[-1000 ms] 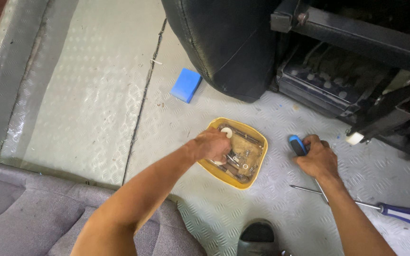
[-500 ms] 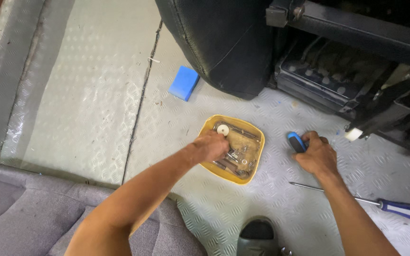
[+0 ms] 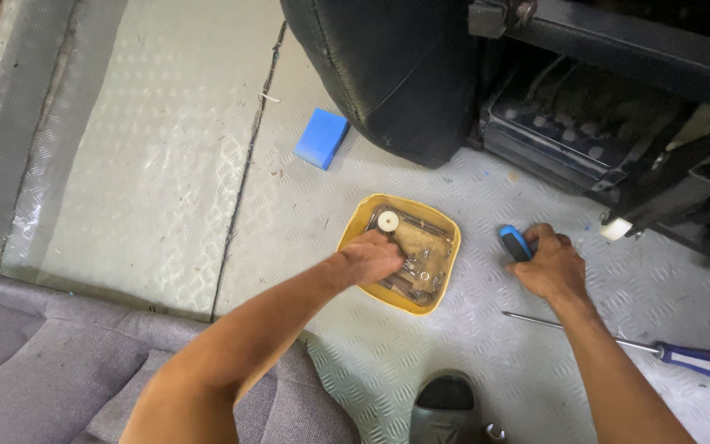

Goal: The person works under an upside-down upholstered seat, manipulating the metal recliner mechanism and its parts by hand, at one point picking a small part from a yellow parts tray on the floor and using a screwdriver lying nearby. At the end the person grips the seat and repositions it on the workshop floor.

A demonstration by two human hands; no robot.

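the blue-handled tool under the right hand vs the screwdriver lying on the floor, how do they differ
The blue-handled tool is gripped by the right hand, which hides all but its handle end; the screwdriver lies free on the floor, untouched. The tool's handle is bright blue with black; the screwdriver's is darker blue, and its long thin metal shaft shows in full. The tool lies nearer the yellow tray, where the left hand reaches. Both rest on the floor.

No packages, labels, signs or screens — none visible.
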